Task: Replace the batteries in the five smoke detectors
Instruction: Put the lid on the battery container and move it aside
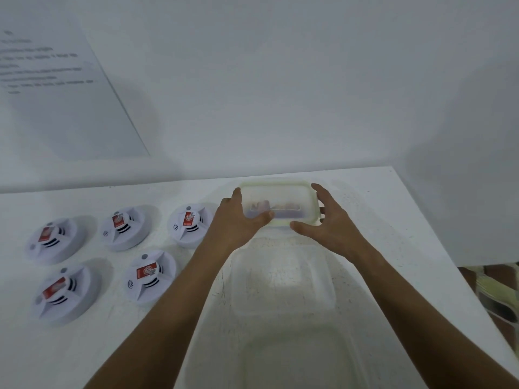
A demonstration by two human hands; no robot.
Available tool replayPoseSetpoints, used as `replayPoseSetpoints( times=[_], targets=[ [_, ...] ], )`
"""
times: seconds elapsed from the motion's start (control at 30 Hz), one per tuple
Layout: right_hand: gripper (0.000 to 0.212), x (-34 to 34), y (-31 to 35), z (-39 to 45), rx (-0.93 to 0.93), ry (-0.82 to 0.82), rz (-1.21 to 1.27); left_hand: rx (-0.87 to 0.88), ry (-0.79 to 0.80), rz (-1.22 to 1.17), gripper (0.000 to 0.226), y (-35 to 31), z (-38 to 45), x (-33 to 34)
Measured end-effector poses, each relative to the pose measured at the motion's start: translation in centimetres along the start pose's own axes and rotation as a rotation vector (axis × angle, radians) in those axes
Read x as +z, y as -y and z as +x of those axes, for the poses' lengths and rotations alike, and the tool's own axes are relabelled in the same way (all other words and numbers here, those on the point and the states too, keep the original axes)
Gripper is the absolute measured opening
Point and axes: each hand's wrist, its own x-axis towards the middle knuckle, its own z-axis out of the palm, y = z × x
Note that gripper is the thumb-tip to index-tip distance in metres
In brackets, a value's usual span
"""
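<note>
Contents of the lidded translucent plastic container (278,202): blurred reddish shapes, not identifiable. Printed text on the white wall sheet (56,88): illegible, cut off at left edge. Red detector labels (188,219): unreadable.

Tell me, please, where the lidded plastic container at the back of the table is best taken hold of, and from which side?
Take the lidded container by its two short ends, coming from above and the near side. It is a shallow rectangle lying flat with its long side across the view, so the left hand and right hand can bracket it, as they already do.
</note>
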Motion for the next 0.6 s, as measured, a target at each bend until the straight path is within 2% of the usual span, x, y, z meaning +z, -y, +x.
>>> replayPoseSetpoints(
  times=[0.1,0.17,0.23,0.27,0.37,0.47,0.53,0.6],
  targets=[
    [0.076,-0.5,0.1,0.1,-0.011,0.024,-0.028,0.001,0.016,0.017,0.095,0.1,-0.1,-0.6],
    [0.076,-1.0,0.2,0.0,-0.021,0.045,-0.034,0.019,0.032,0.017,0.073,-0.3,-0.5,-1.2],
    [0.076,-1.4,0.3,0.1,-0.026,0.081,-0.043,0.063,0.043,0.007,0.034,-0.6,-0.8,-1.8],
    [0.076,-1.6,0.6,0.1,-0.034,0.097,-0.056,0.076,0.069,-0.010,0.036,-0.5,-0.7,-2.2],
    [0.085,-2.2,1.6,0.7,-0.063,0.127,-0.118,0.094,0.139,0.010,0.094,0.0,0.3,-3.7],
    [0.113,-2.7,2.4,2.7,-0.026,0.223,-0.160,0.176,0.247,0.136,0.119,-0.9,2.1,-5.1],
    [0.121,-2.8,2.7,4.1,-0.012,0.327,-0.221,0.226,0.347,0.275,0.131,-2.0,3.2,-5.3],
    [0.124,-2.5,2.8,5.2,-0.014,0.409,-0.294,0.276,0.421,0.376,0.134,-2.6,4.2,-4.9]
  ],
)
